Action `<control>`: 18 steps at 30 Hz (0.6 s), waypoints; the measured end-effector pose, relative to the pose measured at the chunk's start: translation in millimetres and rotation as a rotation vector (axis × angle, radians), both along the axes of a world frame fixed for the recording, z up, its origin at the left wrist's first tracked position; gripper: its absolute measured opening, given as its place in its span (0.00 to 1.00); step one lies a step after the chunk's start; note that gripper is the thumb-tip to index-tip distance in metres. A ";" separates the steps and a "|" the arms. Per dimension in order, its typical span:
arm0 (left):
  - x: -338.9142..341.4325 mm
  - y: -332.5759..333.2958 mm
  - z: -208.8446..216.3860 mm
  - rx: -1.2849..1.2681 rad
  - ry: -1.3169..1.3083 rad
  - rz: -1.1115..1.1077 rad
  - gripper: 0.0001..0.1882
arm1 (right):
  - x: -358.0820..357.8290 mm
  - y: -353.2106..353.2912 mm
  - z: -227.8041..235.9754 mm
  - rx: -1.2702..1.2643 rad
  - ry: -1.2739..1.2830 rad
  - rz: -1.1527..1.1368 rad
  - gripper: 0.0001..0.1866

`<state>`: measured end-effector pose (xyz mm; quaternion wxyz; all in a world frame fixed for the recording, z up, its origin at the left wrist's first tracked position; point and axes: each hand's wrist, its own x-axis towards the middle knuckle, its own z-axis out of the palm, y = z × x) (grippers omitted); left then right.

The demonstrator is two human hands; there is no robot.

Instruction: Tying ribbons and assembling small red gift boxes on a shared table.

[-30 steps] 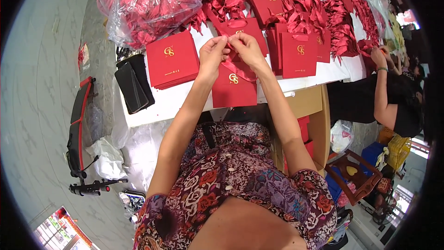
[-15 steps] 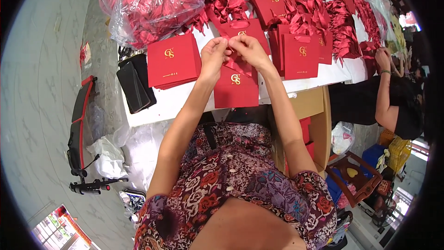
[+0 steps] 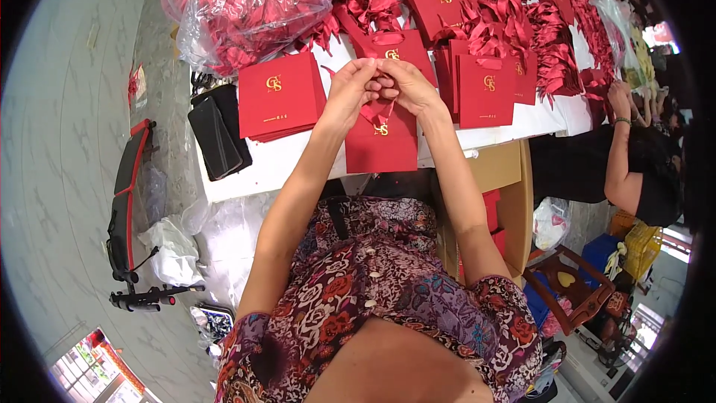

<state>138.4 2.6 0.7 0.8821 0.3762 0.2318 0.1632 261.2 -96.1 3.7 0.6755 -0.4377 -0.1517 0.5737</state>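
A flat red paper bag (image 3: 382, 148) with a gold emblem lies at the near edge of the white table (image 3: 261, 164). My left hand (image 3: 347, 91) and my right hand (image 3: 406, 86) meet just above its top edge, fingertips pinched together on a red ribbon (image 3: 378, 110) that hangs down onto the bag. Part of the ribbon is hidden under my fingers. A stack of the same red bags (image 3: 280, 97) lies left of my left hand.
More red bags (image 3: 483, 89) and heaps of red ribbon (image 3: 548, 45) cover the table beyond. A clear plastic sack of ribbons (image 3: 242, 4) sits far left, black pouches (image 3: 218, 134) beside the stack. Another person's arm (image 3: 619, 142) works at the right. A cardboard box (image 3: 507, 179) stands under the table.
My hands have closed together and drawn slightly nearer me over the bag; the ribbon loop that lay slanted across the bag is now gathered short under my fingers.
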 end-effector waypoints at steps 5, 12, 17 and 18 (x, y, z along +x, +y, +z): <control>-1.3 -4.9 7.5 0.163 0.069 0.059 0.10 | 2.5 -2.2 -0.4 0.023 0.083 0.040 0.07; 1.7 -0.7 -3.1 0.018 -0.021 0.026 0.09 | 0.7 -1.0 0.5 0.050 0.123 0.046 0.08; 2.7 -5.8 1.7 0.298 0.034 0.125 0.10 | 5.1 1.2 3.2 0.154 0.192 0.092 0.08; 2.7 -8.1 3.9 0.456 0.027 0.197 0.10 | 4.1 1.8 6.2 0.136 0.190 0.086 0.08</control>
